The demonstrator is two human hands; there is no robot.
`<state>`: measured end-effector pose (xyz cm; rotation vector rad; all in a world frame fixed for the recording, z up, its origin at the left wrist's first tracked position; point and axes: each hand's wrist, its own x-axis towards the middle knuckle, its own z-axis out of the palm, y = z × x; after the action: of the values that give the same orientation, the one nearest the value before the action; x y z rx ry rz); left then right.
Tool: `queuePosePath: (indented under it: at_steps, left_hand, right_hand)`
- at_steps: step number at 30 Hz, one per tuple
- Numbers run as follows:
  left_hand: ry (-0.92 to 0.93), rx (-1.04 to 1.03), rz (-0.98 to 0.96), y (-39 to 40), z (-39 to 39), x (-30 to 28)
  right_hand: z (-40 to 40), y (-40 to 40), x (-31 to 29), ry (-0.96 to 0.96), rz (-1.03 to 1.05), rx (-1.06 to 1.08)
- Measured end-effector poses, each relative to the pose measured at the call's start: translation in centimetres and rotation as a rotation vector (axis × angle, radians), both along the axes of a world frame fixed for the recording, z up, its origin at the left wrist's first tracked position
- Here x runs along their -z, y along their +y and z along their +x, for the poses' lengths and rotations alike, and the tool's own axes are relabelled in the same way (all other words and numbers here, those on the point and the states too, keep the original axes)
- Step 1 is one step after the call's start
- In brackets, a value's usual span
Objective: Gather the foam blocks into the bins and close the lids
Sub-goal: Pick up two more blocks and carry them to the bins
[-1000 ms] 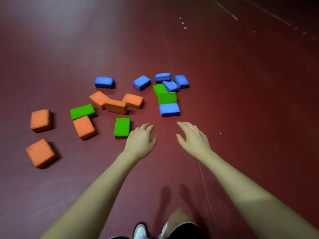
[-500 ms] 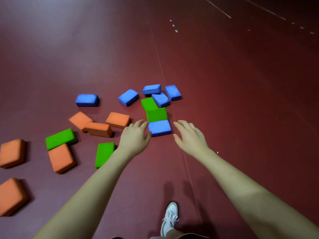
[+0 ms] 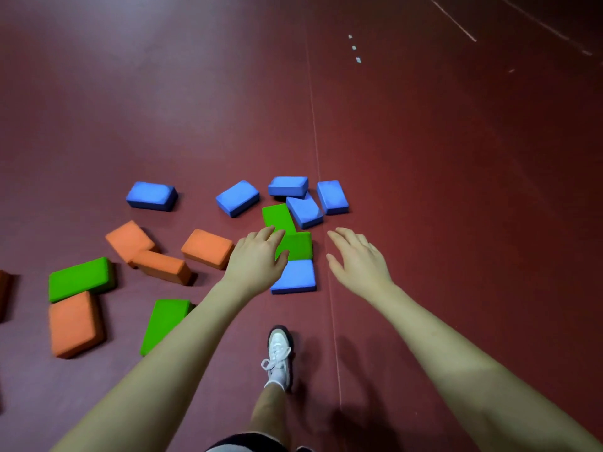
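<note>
Foam blocks [image 3: 295, 275] lie scattered on the floor [image 3: 456, 190]; both hands, left [image 3: 256, 261] and right [image 3: 359, 257], have closed in around them, fingers spread, empty — gathering is about to begin.

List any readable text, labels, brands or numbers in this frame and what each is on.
None can be read.
The foam blocks, such as the near blue block between the left hand and right hand, show plain faces.
The white shoe shows no legible brand.
The small white marks on the floor are too small to read as anything.
</note>
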<state>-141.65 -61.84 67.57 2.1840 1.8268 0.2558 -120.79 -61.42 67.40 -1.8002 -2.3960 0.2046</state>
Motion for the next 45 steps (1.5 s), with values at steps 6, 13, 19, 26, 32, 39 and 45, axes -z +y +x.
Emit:
queuePosePath:
  at_steps: [6, 13, 19, 26, 32, 39, 45]
  left_hand:
    - [0.008, -0.049, -0.059, 11.7, -0.4, 2.4]
    - [0.020, -0.103, -0.112, 21.8, -1.6, 4.1]
    - [-0.049, -0.228, -0.165, 27.6, -2.0, 7.5]
    - [-0.086, -0.422, -0.215, 32.5, 0.0, 13.8]
    - [-0.119, -0.642, -0.324, 34.2, 3.1, 20.7]
    - [-0.143, -0.770, -0.461, 33.4, 5.6, 31.7]
    - [-0.197, -0.806, -0.501, 31.5, 7.8, 44.2]
  right_hand:
    - [-0.2, 12.7, 2.0, -0.047, -0.069, -0.038]
    - [-1.3, 24.6, 4.2, -0.071, -0.135, -0.129]
    - [-1.9, 33.2, 7.8, -0.078, -0.150, -0.271]
    - [-1.3, 41.8, 14.4, -0.108, -0.283, -0.442]
    - [-0.7, 46.4, 21.6, -0.234, -0.387, -0.665]
    - [-0.5, 47.8, 32.8, -0.239, -0.446, -0.764]
    - [0.5, 46.6, 45.8, -0.302, -0.498, -0.768]
